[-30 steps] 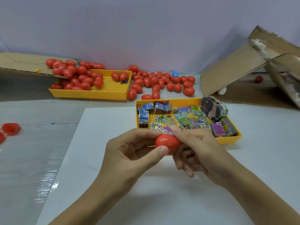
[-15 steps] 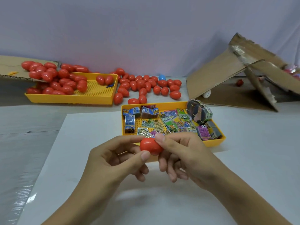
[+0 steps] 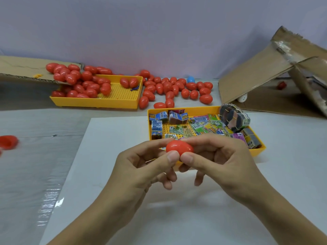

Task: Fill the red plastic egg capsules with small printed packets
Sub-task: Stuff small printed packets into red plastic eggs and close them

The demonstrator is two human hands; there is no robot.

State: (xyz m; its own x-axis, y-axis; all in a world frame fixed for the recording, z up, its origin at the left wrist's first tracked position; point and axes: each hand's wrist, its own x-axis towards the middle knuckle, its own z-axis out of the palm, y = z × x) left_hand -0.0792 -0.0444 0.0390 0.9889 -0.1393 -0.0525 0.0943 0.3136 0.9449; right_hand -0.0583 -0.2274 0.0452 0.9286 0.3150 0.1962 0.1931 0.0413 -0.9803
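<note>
Both hands pinch one red egg capsule above the white sheet, in front of me. My left hand grips its left end between thumb and forefinger. My right hand grips its right end the same way. The capsule looks closed; its contents are hidden. Just behind it stands a yellow tray of small printed packets, with a rubber-banded bundle of packets at its far right.
A second yellow tray at the back left holds several red capsules. More red capsules and a blue one lie loose beside it. Cardboard flaps stand at the right. A red capsule half lies at the far left.
My right thumb has come round to the front of the capsule, so both thumbs now press on it side by side. The view has shifted slightly.
</note>
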